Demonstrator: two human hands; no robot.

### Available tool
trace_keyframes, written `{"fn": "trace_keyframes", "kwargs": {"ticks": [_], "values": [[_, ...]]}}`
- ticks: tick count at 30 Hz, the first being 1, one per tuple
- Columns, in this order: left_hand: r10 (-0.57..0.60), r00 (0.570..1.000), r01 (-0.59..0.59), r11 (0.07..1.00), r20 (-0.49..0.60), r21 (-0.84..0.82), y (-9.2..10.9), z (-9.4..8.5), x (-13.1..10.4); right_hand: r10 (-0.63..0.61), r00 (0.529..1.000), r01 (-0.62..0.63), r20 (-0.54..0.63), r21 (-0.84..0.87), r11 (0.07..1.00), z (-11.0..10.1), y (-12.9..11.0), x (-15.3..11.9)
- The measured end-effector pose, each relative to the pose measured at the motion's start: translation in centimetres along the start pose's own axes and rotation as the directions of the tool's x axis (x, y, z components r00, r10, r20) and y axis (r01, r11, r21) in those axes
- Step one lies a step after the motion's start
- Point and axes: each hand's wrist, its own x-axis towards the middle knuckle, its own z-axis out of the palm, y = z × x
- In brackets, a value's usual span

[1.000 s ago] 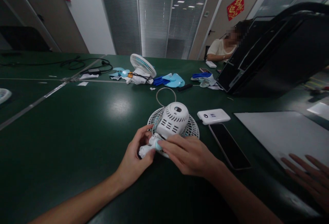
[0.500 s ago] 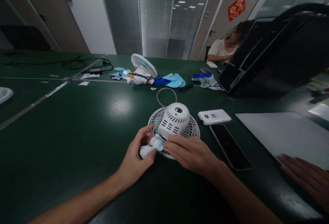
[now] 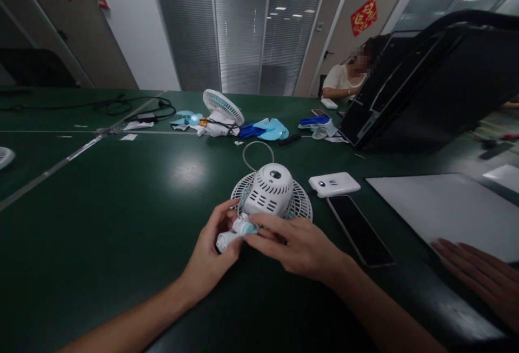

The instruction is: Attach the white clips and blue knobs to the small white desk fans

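A white fan (image 3: 270, 188) lies grille-down on the dark green table, its rounded motor housing facing up and a thin cable looping behind it. My left hand (image 3: 213, 239) is wrapped round the white neck piece (image 3: 226, 240) at the fan's near left side. The fingers of my right hand (image 3: 287, 242) close on the light blue knob (image 3: 248, 228) on that piece, thumb below and index finger above. Part of the grille is hidden behind my hands.
Right of the fan lie a white power bank (image 3: 334, 184), a black phone (image 3: 360, 230) and a white board (image 3: 446, 207), with another person's hand (image 3: 478, 272) on it. Behind are another fan (image 3: 222, 112), blue blades (image 3: 272, 129), gloves (image 3: 320, 125) and a large black case (image 3: 425, 88).
My right fingers have shifted from beside the blue knob to round it, with the index finger now higher. The whole view has moved slightly.
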Motion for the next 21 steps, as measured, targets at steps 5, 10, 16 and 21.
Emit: {"fn": "trace_keyframes", "kwargs": {"ticks": [5,10,16,21], "values": [[0.023,1.0,-0.023,1.0,-0.004,-0.001,0.0,-0.1,0.0,0.03,0.998,-0.03,-0.062,0.011,0.999,0.5,-0.4,0.2],[0.005,1.0,-0.004,1.0,0.021,-0.02,-0.3,-0.2,-0.1,-0.008,0.996,0.012,-0.094,0.043,0.999,0.5,-0.5,0.5],[-0.018,1.0,0.018,0.999,-0.001,-0.039,0.0,-0.4,0.1,-0.115,0.99,0.105,-0.077,-0.122,0.987,-0.3,0.3,0.8],[-0.046,0.999,0.046,0.998,-0.01,-0.034,-0.1,-1.0,0.5,-0.347,0.937,0.349,0.048,-0.223,0.91,-1.7,2.0,3.2]]}}
